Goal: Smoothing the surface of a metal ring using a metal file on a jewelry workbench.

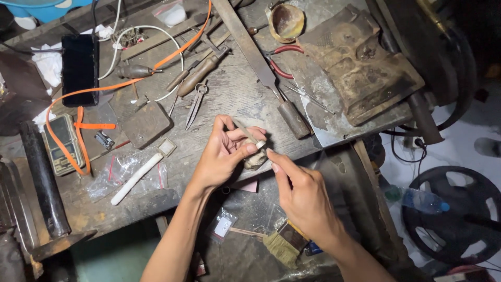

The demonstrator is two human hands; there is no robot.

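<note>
My left hand (222, 154) pinches a small pale lump (255, 159), perhaps wax; my right hand (302, 196) closes its fingertips on its edge above the worn bench (229, 94).

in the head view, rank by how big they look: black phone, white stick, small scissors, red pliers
1. black phone
2. white stick
3. small scissors and red pliers: these look alike, and the pliers are partly hidden, so no ranking.
</note>
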